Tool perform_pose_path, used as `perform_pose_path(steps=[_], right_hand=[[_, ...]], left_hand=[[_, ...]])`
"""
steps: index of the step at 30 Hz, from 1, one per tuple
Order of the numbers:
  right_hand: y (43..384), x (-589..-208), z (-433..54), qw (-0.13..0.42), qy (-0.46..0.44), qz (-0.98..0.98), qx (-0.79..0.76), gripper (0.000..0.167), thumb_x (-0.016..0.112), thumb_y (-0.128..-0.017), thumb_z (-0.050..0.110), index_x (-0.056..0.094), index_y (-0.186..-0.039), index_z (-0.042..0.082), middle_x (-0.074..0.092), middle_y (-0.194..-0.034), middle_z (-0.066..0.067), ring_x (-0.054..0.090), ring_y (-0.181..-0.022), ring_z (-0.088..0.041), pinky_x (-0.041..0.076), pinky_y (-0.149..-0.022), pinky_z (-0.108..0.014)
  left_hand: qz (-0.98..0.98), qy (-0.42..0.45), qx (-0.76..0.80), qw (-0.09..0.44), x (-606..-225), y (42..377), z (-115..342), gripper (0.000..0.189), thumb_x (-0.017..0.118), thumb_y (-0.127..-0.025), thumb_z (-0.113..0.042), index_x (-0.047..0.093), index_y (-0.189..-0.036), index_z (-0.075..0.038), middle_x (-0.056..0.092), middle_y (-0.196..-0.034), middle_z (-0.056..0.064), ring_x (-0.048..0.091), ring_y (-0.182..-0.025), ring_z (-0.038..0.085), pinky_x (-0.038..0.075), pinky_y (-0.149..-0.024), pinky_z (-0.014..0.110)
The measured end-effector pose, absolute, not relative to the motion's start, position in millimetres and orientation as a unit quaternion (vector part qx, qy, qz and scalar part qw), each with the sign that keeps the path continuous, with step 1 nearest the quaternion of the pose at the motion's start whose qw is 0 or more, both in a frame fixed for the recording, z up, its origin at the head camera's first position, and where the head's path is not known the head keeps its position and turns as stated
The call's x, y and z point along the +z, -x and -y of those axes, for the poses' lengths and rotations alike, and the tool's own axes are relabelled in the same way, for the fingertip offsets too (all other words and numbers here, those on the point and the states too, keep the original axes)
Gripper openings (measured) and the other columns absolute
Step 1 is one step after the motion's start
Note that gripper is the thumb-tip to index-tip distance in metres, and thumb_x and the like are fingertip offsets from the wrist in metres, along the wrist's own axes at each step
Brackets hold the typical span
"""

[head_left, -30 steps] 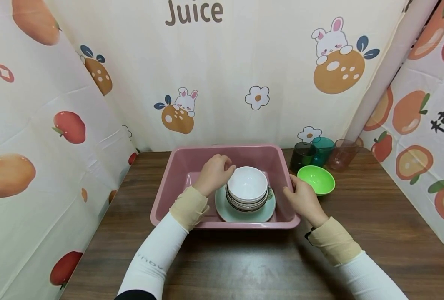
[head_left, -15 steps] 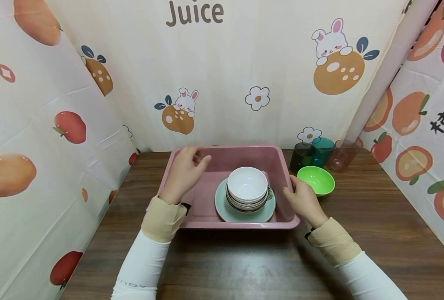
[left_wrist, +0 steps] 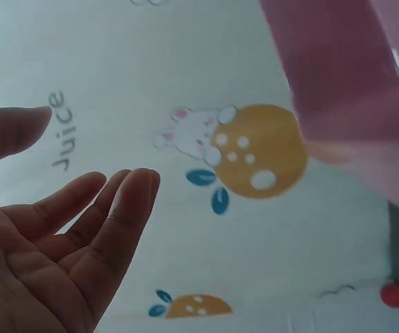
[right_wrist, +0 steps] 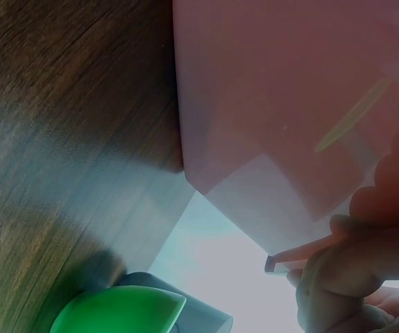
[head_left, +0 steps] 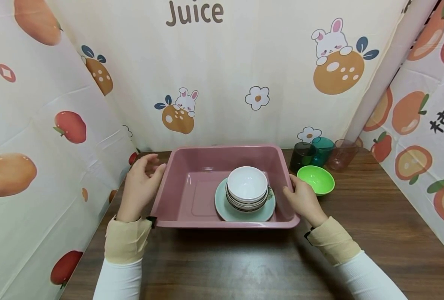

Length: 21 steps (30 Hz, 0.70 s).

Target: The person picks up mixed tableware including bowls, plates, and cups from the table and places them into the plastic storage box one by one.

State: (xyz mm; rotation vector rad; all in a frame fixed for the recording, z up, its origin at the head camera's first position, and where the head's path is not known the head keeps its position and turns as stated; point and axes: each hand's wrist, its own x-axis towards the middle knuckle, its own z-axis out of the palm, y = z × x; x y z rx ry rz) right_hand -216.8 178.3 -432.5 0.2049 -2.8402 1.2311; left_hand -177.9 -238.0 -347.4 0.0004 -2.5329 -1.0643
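Now | right hand (head_left: 304, 200) gripping pink basin (head_left: 197, 196) at its right end | left hand (head_left: 140, 189) hovering empty, fingers loose, beside its left | long axis running between hands

Your bench (head_left: 229, 266) has a brown, streaked wood-grain top. In front of you it carries a pink basin (head_left: 206, 225); to its right you have a green bowl (head_left: 316, 181), with a dark cup (head_left: 302, 156), a teal cup (head_left: 324, 152) and a reddish cup (head_left: 342, 156) just behind.
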Motion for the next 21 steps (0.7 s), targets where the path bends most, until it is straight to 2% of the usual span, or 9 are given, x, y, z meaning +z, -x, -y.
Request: perform_pose_path(steps=[6, 11, 16, 21], right_hand=[[216, -433, -178, 0.018, -0.066, 0.914, 0.399, 0.049, 0.053, -0.095, 0.012, 0.044, -0.140, -0.007, 0.063, -0.121, -0.030, 0.067, -0.101, -0.041, 0.057, -0.080, -0.051], [216, -432, -178, 0.015, -0.068, 0.912, 0.403, 0.050, 0.053, -0.096, 0.012, 0.044, -0.141, -0.008, 0.062, -0.123, -0.030, 0.066, -0.103, -0.042, 0.056, -0.081, -0.051], [216, -432, -179, 0.015, -0.066, 0.913, 0.401, 0.050, 0.052, -0.096, 0.012, 0.043, -0.141, -0.007, 0.062, -0.123, -0.030, 0.066, -0.103, -0.042, 0.056, -0.081, -0.052], [216, -432, -179, 0.016, -0.067, 0.913, 0.402, 0.050, 0.052, -0.096, 0.012, 0.043, -0.141, -0.008, 0.062, -0.123, -0.030, 0.066, -0.103, -0.041, 0.056, -0.082, -0.052]], left_hand=[[0.920, -0.035, -0.366, 0.133, -367, 168, 259, 0.065, 0.056, -0.097, -0.038, 0.038, -0.145, 0.002, 0.047, -0.141, 0.025, 0.053, -0.121, 0.042, 0.047, -0.096, 0.055], [0.934, -0.058, -0.349, 0.058, -385, 169, 266, 0.071, 0.055, -0.098, -0.038, 0.031, -0.148, 0.006, 0.046, -0.143, 0.028, 0.053, -0.122, 0.043, 0.047, -0.097, 0.055], [0.928, -0.071, -0.366, 0.005, -404, 171, 263, 0.065, 0.057, -0.097, -0.032, 0.037, -0.144, 0.008, 0.056, -0.133, 0.028, 0.062, -0.112, 0.038, 0.051, -0.091, 0.049], [0.929, -0.078, -0.362, 0.004, -420, 173, 259, 0.047, 0.057, -0.095, -0.022, 0.053, -0.130, 0.008, 0.065, -0.115, 0.026, 0.064, -0.095, 0.031, 0.052, -0.084, 0.045]])
